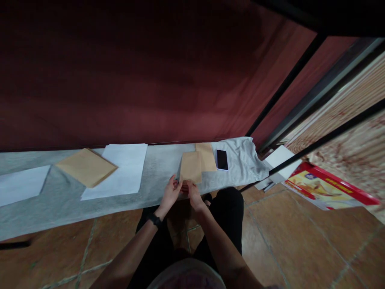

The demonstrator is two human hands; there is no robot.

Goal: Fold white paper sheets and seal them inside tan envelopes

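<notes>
Left hand (pixel 171 193) and right hand (pixel 192 194) pinch a brown envelope (pixel 191 165) by its near edge, fingers closed on it; squeezing harder could crease it against the grey cloth (pixel 162 168).

It is dim here. The red backdrop (pixel 144 72) sinks to near black at the top, and the white sheets (pixel 123 172) on the table (pixel 60 208) catch most light. My left hand (pixel 170 194) and right hand (pixel 194 195) look murky on the brown envelope (pixel 191 166); the wide lens bows the table's edge.
</notes>
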